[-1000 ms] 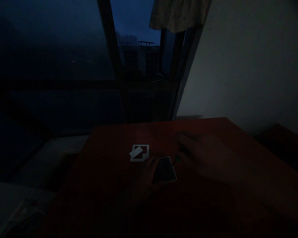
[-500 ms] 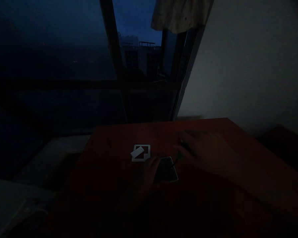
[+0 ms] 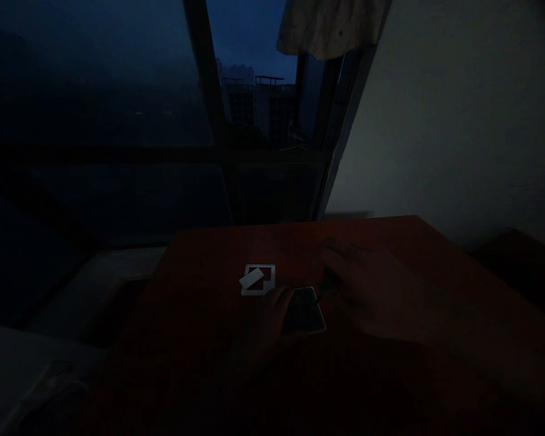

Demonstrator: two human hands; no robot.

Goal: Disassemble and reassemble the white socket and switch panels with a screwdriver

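Observation:
In the dim light, a dark squarish device with a thin white rim lies on the reddish table. My left hand grips its left side, the fingers over the upper left edge and the thumb near the lower edge. My right hand is closed around a screwdriver with a green handle. The screwdriver leans to the right, its thin shaft reaching down to the device's right side. Whether the tip sits in a screw is too dark to tell.
Just beyond my left hand lies a flat white frame, with a small white rectangular piece slanted across it. The table stands against a window and a pale wall. A curtain hangs above.
My right hand has rolled over and its fingers have come round the screwdriver's handle, which stands a little steeper. My left hand and the device have stayed in place.

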